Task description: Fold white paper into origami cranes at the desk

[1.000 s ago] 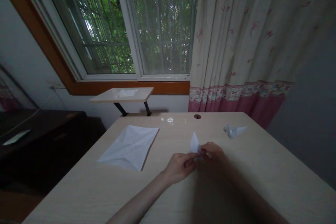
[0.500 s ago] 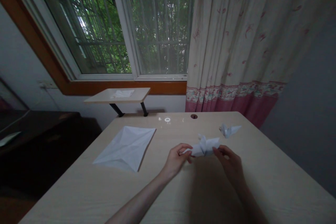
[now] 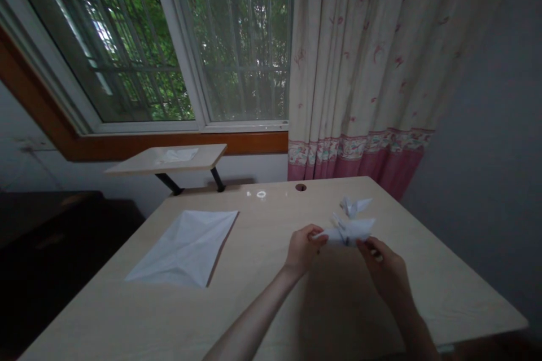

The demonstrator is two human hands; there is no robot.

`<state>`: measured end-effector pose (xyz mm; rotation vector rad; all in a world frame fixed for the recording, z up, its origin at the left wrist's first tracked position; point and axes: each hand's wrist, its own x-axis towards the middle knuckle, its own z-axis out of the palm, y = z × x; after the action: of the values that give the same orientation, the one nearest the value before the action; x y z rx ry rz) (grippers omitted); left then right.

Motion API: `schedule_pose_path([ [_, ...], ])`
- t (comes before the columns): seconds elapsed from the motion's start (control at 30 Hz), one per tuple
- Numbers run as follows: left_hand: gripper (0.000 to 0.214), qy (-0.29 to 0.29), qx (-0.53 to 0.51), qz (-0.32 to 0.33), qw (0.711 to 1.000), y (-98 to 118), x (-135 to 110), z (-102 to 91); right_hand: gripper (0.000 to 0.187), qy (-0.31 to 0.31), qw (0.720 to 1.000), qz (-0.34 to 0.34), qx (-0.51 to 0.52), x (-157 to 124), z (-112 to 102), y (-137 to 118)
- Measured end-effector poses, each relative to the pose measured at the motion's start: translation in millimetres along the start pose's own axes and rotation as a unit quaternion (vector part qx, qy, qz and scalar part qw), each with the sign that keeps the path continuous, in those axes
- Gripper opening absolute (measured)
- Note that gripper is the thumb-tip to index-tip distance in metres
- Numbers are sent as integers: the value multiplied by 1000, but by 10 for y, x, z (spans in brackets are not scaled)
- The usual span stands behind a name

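1. The paper figure (image 3: 348,232) is held just above the worktop (image 3: 262,304), between the two hands; its long axis runs left to right across the view, with the right end a little farther away.
2. The left hand (image 3: 302,248) is at the figure's left tip, thumb and fingers closed on that point in a pinch.
3. The right hand (image 3: 383,271) is at the figure's near right underside; its fingertips are closed on the paper there, though the light is too dim to show the exact hold.
4. Both hands touch the figure, so neither is nearer; the left arm comes in from lower centre and the right from the lower right.
5. A second figure (image 3: 354,205) lies on the worktop just beyond the held one and apart from it.
6. A creased sheet (image 3: 184,247) lies flat well to the left.
7. The worktop is pale wood grain, with a cable hole (image 3: 301,186) near its far edge.
8. Behind it are a small shelf (image 3: 169,159), a barred window (image 3: 178,45) with greenery outside, a flowered curtain (image 3: 372,56) to the right and dark furniture (image 3: 55,237) to the left.
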<state>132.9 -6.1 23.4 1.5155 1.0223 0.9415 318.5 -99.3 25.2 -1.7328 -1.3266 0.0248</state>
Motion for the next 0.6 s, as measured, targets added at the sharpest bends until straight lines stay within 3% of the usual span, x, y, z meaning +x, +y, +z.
schedule_pose_path([
  [0.37,27,14,-16,4,1000,84,351,526,37,8,989,29,-144,366,-120,361],
  [0.6,23,-3,-11,21,1000,19,532,660,32,16,974,15,-223,514,-28,494],
])
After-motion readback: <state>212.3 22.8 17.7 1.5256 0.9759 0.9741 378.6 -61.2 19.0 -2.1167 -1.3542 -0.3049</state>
